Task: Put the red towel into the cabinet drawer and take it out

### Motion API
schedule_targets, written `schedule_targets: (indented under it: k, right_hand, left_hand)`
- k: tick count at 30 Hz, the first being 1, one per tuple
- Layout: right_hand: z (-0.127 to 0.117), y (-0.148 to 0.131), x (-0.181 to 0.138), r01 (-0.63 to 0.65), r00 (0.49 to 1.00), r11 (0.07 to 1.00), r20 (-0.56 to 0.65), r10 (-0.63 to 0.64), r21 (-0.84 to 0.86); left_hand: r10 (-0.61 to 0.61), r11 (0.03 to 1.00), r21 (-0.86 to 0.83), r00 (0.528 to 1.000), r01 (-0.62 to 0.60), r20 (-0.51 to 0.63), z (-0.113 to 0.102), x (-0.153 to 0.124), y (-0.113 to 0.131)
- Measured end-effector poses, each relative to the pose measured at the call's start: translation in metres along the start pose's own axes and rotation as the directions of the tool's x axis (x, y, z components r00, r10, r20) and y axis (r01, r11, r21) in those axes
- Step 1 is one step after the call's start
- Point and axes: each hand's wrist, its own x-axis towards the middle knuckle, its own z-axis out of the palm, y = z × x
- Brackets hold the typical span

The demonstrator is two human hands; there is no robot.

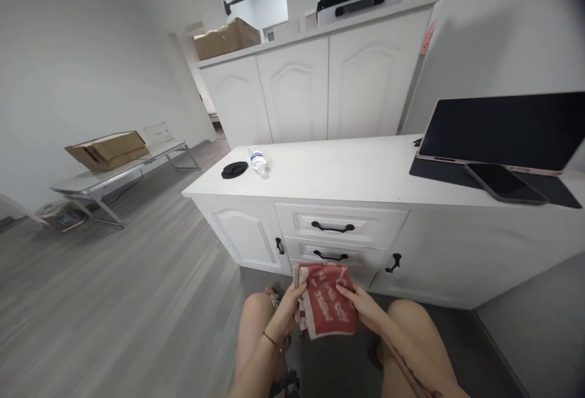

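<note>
Between my knees I hold up a folded red towel (329,308) with pale edges and pale lettering. My left hand (289,302) grips its left side, where several folded layers show. On the right side my right hand (362,305) pinches it, thumb on the front face. The fingers behind the cloth are hidden. The towel hangs in front of the lower drawers of a white cabinet (329,172) and covers part of them.
On the cabinet top lie a water bottle (258,161), a black round object (234,169), a dark-screened tablet (503,131) and a phone (505,183). Black handles (333,227) stick out from its front. A cardboard box (109,150) stands on a low table (85,183) at left.
</note>
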Motion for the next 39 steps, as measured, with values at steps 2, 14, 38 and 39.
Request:
schedule_targets:
  k: [2,14,38,39]
  right_hand:
    - [0.001,-0.003,0.003,0.097,0.988,0.994,-0.119,-0.102,-0.048]
    - [-0.016,0.013,0.035,0.275,0.844,0.857,-0.318,-0.432,-0.436]
    - [0.005,0.016,0.040,0.128,0.904,0.975,-0.384,-0.190,-0.183]
    - [-0.002,0.011,0.039,0.148,0.885,0.970,-0.412,-0.217,-0.195]
  left_hand:
    - [-0.057,0.998,0.007,0.992,0.056,0.115,0.004,0.000,0.010]
    - [-0.091,0.979,-0.180,0.995,0.095,0.033,0.004,0.019,-0.006]
    - [0.164,0.984,-0.047,0.978,-0.171,-0.130,-0.003,0.028,-0.012]
    - [0.161,0.982,-0.064,0.970,-0.175,-0.185,-0.007,0.029,-0.010]
